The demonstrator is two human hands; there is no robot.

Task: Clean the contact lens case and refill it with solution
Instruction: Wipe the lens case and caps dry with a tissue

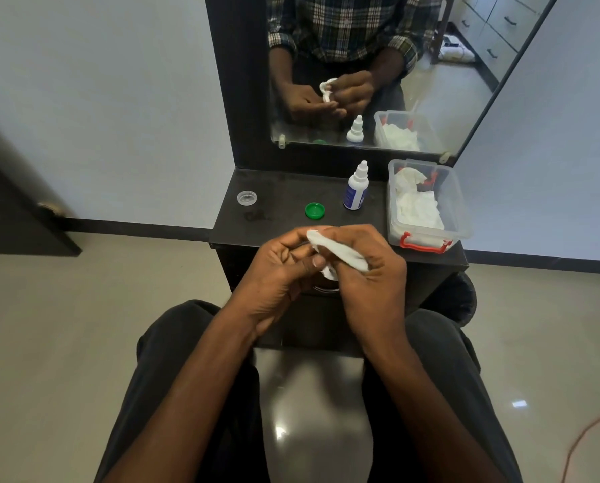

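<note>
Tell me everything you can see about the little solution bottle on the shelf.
The solution bottle is a small white plastic dropper bottle with a blue label on its body and a tapered white cap, which is on. It stands upright on the dark shelf below the mirror, between the green cap and the clear plastic box, touching neither. No hand is on it. Its reflection shows in the mirror behind it. The label text is too small to read.
</note>
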